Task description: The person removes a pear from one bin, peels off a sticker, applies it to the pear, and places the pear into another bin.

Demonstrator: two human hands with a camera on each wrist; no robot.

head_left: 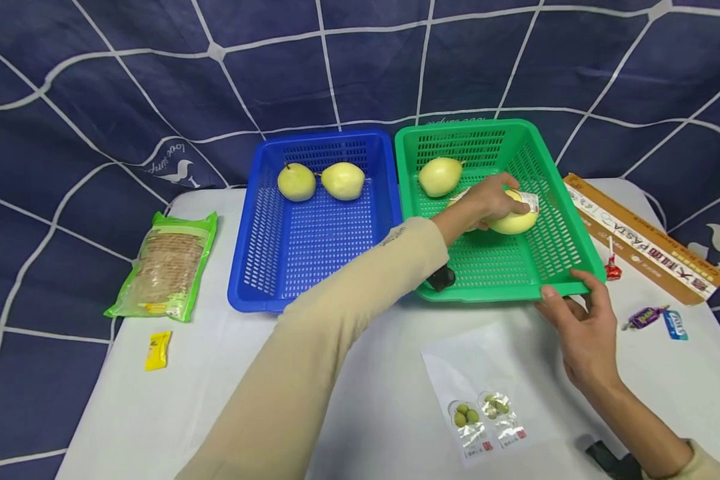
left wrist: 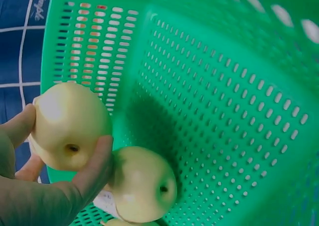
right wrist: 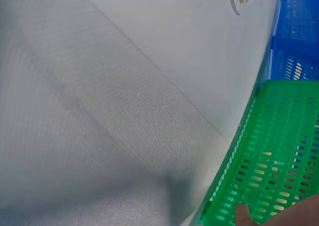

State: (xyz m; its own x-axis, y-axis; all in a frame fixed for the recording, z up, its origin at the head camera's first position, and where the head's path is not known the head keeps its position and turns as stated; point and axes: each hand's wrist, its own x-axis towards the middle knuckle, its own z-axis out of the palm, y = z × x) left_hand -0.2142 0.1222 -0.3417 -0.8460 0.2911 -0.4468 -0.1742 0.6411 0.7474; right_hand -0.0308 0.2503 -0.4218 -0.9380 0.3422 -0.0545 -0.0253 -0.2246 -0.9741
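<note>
perforated green plastic basket [head_left: 567,243] | perforated blue plastic basket [head_left: 249,247] | pale yellow round pears [head_left: 515,220] | white worktop [head_left: 348,373] | navy backdrop cloth [head_left: 96,80], white grid lines | beige sleeve [head_left: 336,320]

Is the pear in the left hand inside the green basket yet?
Inside: the left hand grips the pear within the green basket walls.
</note>
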